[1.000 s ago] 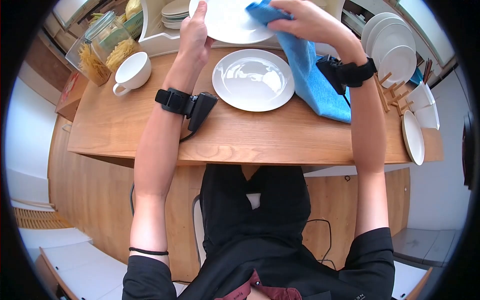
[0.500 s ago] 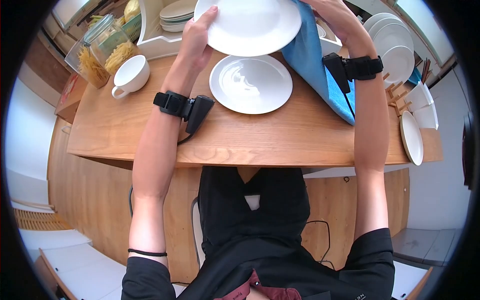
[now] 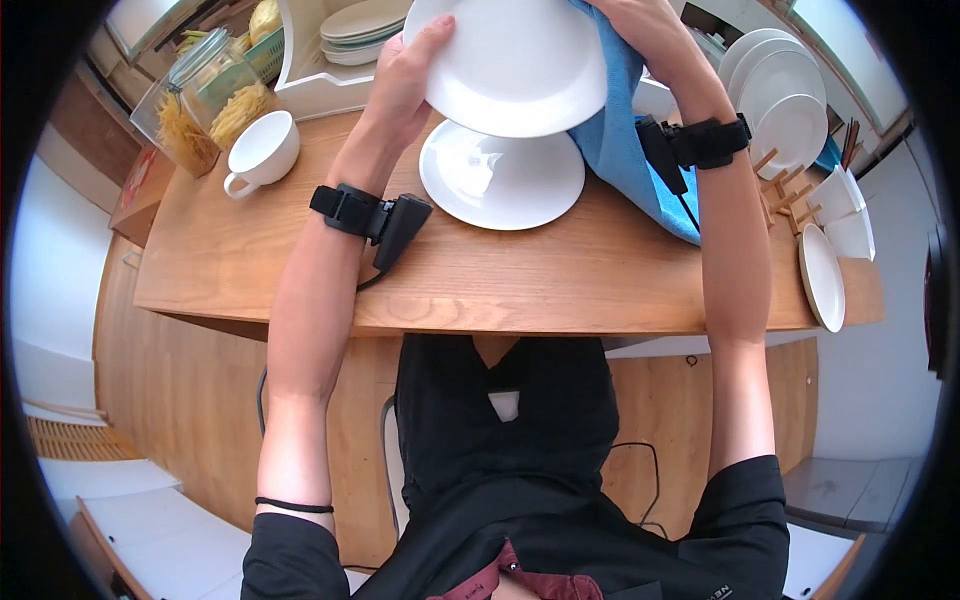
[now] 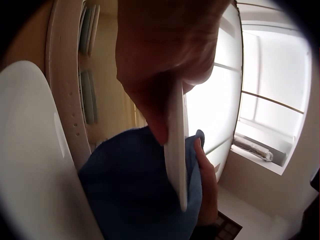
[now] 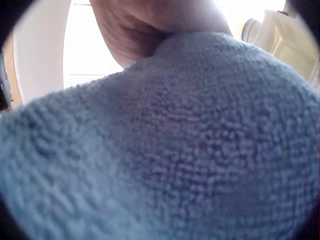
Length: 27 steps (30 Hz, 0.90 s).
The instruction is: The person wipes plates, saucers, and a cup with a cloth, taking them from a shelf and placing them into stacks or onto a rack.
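A white plate (image 3: 510,65) is held up above the table, tilted, by my left hand (image 3: 405,78). The thumb lies over its left rim, and in the left wrist view the fingers (image 4: 159,120) pinch the plate's edge. At the opposite rim my right hand (image 3: 648,35) grips a blue towel (image 3: 615,125), which folds round the plate's edge in the left wrist view. The towel hangs down to the table and fills most of the right wrist view, hiding those fingertips. Below the raised plate, a second white plate (image 3: 500,190) lies on the table, partly overlapped by it.
A white cup (image 3: 265,148) stands at the left of the wooden table (image 3: 450,285), near jars of pasta (image 3: 240,108). Stacked plates (image 3: 360,30) sit in a white rack behind. At right are upright plates (image 3: 790,120), a wooden peg rack (image 3: 785,190) and a leaning plate (image 3: 823,275).
The raised plate has come lower and nearer to me, covering more of the second plate. My right hand with the towel has gone from the plate's face to its right rim.
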Each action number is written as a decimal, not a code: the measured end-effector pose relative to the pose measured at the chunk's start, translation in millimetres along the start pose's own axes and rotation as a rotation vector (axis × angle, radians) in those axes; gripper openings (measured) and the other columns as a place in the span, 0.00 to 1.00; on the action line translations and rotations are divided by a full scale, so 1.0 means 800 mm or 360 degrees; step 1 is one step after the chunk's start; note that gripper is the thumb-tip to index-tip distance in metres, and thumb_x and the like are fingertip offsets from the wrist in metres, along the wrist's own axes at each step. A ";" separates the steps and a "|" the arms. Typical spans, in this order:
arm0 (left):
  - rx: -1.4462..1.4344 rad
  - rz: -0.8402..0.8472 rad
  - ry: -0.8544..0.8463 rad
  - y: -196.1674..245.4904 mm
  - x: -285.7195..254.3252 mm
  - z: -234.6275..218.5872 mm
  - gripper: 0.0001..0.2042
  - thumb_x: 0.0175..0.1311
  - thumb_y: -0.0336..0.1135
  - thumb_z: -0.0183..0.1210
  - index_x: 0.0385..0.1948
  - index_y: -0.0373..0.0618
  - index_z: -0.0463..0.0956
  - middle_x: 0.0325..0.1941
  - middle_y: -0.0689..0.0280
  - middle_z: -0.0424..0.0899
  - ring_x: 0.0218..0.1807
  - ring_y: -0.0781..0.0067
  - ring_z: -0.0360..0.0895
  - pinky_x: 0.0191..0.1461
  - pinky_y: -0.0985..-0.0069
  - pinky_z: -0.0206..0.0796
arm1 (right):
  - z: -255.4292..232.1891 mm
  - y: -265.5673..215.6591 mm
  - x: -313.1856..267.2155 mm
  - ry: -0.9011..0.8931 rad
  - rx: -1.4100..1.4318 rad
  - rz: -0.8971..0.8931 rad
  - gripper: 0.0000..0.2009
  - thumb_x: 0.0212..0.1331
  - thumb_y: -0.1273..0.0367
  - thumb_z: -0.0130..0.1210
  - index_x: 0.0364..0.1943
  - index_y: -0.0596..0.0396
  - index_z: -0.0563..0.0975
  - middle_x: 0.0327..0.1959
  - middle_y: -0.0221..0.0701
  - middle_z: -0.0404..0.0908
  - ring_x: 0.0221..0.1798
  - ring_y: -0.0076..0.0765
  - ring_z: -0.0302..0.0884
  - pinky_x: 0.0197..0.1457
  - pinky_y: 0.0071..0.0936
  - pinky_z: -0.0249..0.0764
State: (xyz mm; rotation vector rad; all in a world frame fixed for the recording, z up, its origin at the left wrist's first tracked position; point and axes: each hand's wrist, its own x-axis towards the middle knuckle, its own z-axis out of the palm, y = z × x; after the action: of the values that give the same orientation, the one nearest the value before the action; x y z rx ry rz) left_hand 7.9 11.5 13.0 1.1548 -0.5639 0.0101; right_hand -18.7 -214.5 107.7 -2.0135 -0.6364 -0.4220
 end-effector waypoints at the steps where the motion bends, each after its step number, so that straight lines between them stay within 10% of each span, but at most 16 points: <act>1: -0.0015 0.0026 0.0080 -0.004 0.004 -0.005 0.22 0.68 0.42 0.56 0.56 0.35 0.68 0.53 0.58 0.79 0.52 0.69 0.80 0.56 0.73 0.75 | 0.004 0.002 0.002 0.0073 0.0015 -0.0015 0.10 0.65 0.68 0.54 0.44 0.59 0.77 0.37 0.30 0.79 0.40 0.23 0.74 0.45 0.22 0.72; 15: -0.0208 0.0376 0.0675 -0.013 0.018 -0.019 0.20 0.71 0.40 0.51 0.58 0.36 0.65 0.56 0.59 0.77 0.57 0.66 0.76 0.60 0.69 0.70 | 0.057 0.020 -0.004 0.0272 0.0088 -0.0152 0.11 0.61 0.72 0.53 0.47 0.61 0.78 0.38 0.35 0.82 0.42 0.28 0.76 0.47 0.25 0.73; 27: -0.0055 -0.0115 -0.0226 0.014 -0.009 0.015 0.18 0.67 0.40 0.53 0.50 0.35 0.71 0.47 0.59 0.81 0.47 0.70 0.81 0.52 0.69 0.76 | -0.050 0.005 -0.002 -0.0185 -0.0034 -0.0158 0.11 0.57 0.79 0.55 0.44 0.60 0.79 0.41 0.28 0.82 0.46 0.22 0.76 0.53 0.20 0.72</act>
State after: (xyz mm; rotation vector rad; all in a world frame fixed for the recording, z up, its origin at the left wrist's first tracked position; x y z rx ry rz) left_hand -6.3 8.0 22.6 1.1474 -0.6452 -0.1440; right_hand -18.9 -251.1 123.7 -2.0432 -0.8091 -0.3739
